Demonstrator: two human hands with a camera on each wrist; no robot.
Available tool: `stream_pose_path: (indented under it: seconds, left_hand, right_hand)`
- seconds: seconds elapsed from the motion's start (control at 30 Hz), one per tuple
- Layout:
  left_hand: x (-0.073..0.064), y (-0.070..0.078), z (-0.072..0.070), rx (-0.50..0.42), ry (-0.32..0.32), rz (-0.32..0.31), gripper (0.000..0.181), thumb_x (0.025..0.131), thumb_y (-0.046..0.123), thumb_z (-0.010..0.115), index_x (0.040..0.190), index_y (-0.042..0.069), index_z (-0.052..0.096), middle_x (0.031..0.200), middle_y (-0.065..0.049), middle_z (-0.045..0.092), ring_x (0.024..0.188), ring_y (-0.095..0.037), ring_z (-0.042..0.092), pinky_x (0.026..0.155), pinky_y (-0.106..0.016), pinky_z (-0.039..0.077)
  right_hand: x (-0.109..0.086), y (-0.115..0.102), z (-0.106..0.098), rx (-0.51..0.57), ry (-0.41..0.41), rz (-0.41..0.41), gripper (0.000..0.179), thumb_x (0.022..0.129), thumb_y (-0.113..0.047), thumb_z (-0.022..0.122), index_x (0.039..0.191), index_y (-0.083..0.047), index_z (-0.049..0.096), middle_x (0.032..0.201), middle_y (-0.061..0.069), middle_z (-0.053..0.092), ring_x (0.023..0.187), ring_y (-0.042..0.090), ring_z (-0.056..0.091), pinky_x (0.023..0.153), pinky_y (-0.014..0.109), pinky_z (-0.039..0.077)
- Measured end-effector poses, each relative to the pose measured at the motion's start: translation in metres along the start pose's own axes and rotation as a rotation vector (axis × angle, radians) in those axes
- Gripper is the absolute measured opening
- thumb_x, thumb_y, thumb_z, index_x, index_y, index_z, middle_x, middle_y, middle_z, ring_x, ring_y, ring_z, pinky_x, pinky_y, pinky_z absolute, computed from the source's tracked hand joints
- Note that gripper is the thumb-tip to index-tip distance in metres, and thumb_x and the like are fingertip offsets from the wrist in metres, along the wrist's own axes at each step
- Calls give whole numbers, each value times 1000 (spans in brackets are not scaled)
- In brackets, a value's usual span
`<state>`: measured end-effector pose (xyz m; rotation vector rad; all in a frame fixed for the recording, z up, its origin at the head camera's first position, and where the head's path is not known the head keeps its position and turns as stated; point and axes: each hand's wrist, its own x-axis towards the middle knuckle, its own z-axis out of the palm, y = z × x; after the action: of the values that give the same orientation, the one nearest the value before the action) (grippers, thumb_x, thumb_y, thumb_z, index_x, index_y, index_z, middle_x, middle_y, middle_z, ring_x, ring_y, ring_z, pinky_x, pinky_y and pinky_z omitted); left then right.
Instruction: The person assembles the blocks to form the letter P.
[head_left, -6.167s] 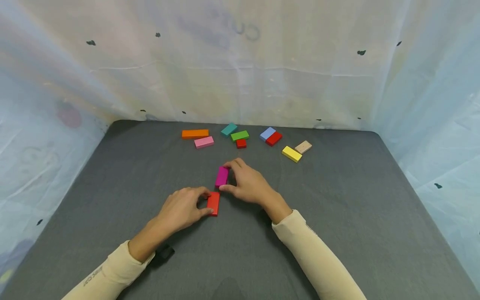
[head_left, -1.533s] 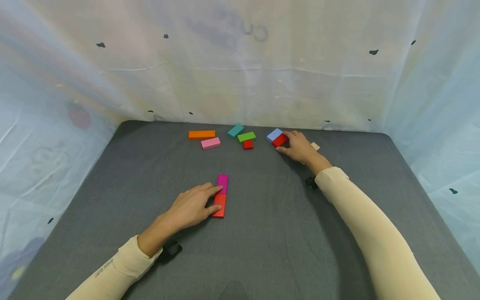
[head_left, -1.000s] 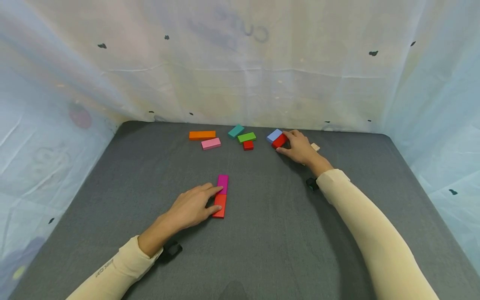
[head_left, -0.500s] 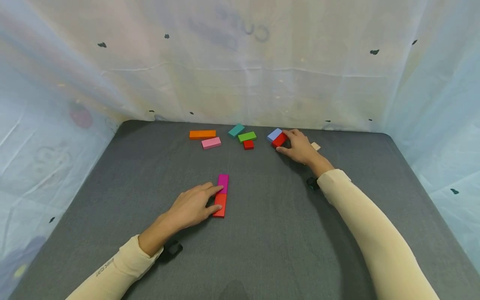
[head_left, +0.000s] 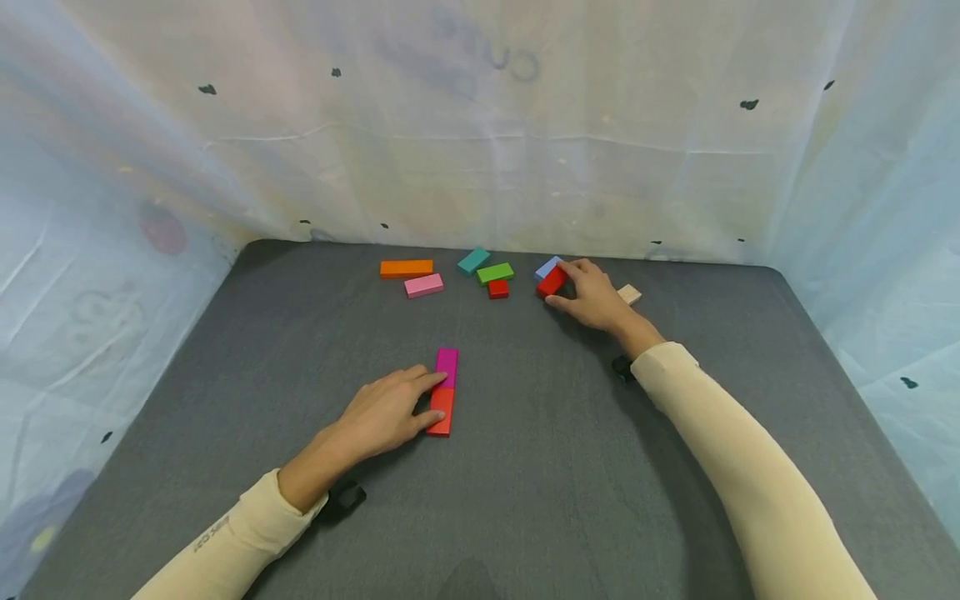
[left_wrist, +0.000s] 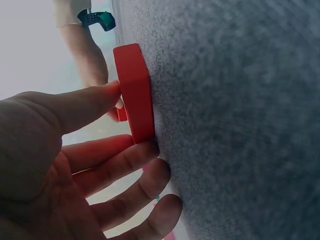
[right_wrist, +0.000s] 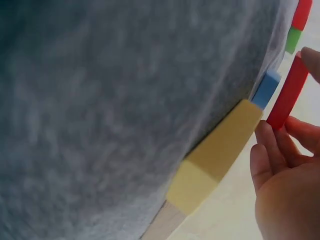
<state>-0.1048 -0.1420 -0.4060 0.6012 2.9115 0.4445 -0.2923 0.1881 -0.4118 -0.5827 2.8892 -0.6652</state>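
My left hand [head_left: 390, 412] rests on two wooden blocks lying end to end. Its thumb touches the orange-red block [head_left: 441, 410], and its index finger reaches onto the magenta block [head_left: 447, 360]. In the left wrist view the orange-red block [left_wrist: 135, 95] lies flat on the cloth. At the far side, my right hand [head_left: 596, 300] pinches a red block [head_left: 551, 282] between thumb and fingers. The right wrist view shows this red block [right_wrist: 289, 95] lifted off the table, beside a blue block [right_wrist: 266, 89]. A yellow block [right_wrist: 217, 152] is below the right hand, hidden in the head view.
Along the back lie an orange block [head_left: 406, 268], a pink block [head_left: 423, 286], a teal block [head_left: 473, 260], a green block [head_left: 495, 273] and a small red block [head_left: 498, 289]. A plain wood block [head_left: 630, 294] is near the right wrist. White sheeting [head_left: 480, 167] borders the grey table [head_left: 525, 483].
Over several seconds the magenta block was set against the orange-red one, and my right hand went to the back right. Just now it has drawn the red block slightly left, off the blue one.
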Motion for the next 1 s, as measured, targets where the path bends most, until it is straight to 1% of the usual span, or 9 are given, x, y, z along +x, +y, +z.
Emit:
stream_pose_path:
  seconds: [0.2, 0.3, 0.4, 0.67, 0.8, 1.0]
  left_hand:
    - [-2, -1, 1, -2, 3, 4, 59, 90, 38, 74, 141, 13, 58, 131, -5, 62, 113, -21, 61, 90, -46, 53]
    - [-2, -2, 1, -6, 3, 4, 59, 89, 37, 74, 140, 13, 58, 133, -5, 62, 117, -23, 61, 93, -47, 53]
    - [-2, -2, 1, -6, 3, 2, 59, 89, 37, 75, 140, 13, 58, 134, -5, 62, 118, -24, 61, 93, -48, 53]
    - [-2, -1, -1, 6, 12, 2, 58, 87, 38, 76, 138, 15, 60, 126, -2, 65, 107, -19, 63, 85, -44, 55]
    - [-2, 0, -1, 9, 9, -2, 58, 87, 38, 76, 138, 15, 60, 127, -2, 65, 108, -19, 63, 86, -45, 55]
    - [-3, 0, -1, 12, 9, 2, 58, 88, 39, 76, 138, 15, 60, 129, -3, 64, 112, -21, 63, 88, -46, 55]
  right_hand:
    - [-1, -13, 6, 10, -8, -49, 76, 96, -40, 65, 155, -6, 32, 152, 22, 37, 141, 40, 36, 118, 63, 19]
    - [-2, -19, 9, 9, -15, -74, 76, 96, -39, 66, 155, -6, 32, 151, 21, 38, 139, 39, 38, 117, 61, 22]
    - [-2, -26, 11, 9, -22, -98, 77, 96, -40, 66, 155, -6, 32, 149, 20, 40, 137, 37, 40, 116, 59, 25]
    - [-2, -47, 20, 1, -24, -174, 76, 94, -40, 68, 154, -6, 35, 148, 17, 43, 136, 33, 42, 115, 57, 28]
    - [-2, -56, 25, -7, -34, -218, 77, 94, -41, 68, 154, -7, 36, 148, 16, 43, 137, 33, 42, 117, 56, 27]
    - [-3, -68, 31, 6, -60, -249, 76, 93, -41, 68, 155, -10, 36, 147, 14, 43, 135, 31, 43, 117, 53, 28]
